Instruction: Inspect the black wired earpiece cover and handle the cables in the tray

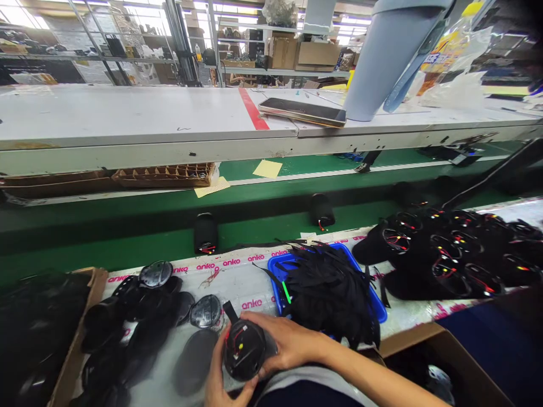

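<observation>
A round black cylindrical housing [245, 353], with red wire and small white and yellow connectors in its end, is held between both my hands near the bottom middle. My left hand [217, 376] curls round its left and lower side. My right hand [292, 342] grips it from the right. A short black strap [230, 312] sticks up at its upper left edge. Just left of it lie a dark round disc [195, 362] and a shiny black round cap [206, 311]. Right of my hands, a blue tray [379, 308] holds a heap of black straps [331, 288].
More black round parts [144, 316] are piled at left beside a carton [95, 288]. Several black cylinders with wires [458, 249] stand at right. An open box [449, 345] is at lower right. Two cylinders [206, 234] sit on the green belt [263, 226]. A white shelf [169, 116] holds a phone [303, 111].
</observation>
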Motion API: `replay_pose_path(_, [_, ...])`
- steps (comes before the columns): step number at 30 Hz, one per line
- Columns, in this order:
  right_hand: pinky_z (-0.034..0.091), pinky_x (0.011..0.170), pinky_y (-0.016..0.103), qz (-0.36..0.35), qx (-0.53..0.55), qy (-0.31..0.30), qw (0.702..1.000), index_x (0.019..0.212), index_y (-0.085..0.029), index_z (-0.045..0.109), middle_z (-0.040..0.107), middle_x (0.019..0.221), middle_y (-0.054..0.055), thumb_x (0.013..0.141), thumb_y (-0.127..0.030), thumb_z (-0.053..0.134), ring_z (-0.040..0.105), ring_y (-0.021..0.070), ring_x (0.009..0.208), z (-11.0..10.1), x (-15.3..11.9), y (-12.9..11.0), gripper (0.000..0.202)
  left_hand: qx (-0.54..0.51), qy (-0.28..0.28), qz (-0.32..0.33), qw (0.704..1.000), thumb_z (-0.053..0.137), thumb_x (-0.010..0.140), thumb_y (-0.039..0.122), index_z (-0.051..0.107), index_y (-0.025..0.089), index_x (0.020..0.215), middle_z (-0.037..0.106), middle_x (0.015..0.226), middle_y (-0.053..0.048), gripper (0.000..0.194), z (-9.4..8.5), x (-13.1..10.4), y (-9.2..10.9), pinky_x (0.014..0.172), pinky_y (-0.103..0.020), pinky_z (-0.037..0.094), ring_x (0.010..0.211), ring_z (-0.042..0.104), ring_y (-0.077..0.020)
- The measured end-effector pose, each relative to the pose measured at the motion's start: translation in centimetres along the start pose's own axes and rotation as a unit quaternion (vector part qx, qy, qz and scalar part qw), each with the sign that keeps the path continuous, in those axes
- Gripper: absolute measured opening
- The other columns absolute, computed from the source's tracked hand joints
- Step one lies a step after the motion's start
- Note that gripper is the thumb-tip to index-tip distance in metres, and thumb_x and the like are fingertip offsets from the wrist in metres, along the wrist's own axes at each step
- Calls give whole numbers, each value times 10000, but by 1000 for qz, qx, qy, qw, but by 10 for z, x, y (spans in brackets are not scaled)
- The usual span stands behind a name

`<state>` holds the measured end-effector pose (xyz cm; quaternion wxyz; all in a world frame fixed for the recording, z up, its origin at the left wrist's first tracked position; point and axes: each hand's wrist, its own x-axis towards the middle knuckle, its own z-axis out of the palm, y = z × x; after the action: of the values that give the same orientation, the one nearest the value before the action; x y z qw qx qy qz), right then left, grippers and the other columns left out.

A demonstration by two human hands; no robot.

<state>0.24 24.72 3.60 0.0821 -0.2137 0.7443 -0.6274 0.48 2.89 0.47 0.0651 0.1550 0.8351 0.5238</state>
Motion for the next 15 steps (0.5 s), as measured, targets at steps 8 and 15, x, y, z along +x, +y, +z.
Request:
replay_pose_path(8, [141,1105,293,27,32,-12,999,1535,-19,178,154,1458,125,1005,-846,439,178,273,1306,4,-7,-9,1016,-19,17,14,1000,583,799,433,275,299,1408,371,1456,-90,695,8,-1,-15,1093,-457,334,1328,385,-280])
replay_pose_path(15, [55,1115,326,50,131,143,980,1538,-63,0,39,1483,111,1068,-794,297,13,210,1329,55,-9,14,918,-72,27,51,996,513,840,521,172,306,1468,210,1550,-42,746,21,-2,-20,1140,-346,236,1424,217,-226])
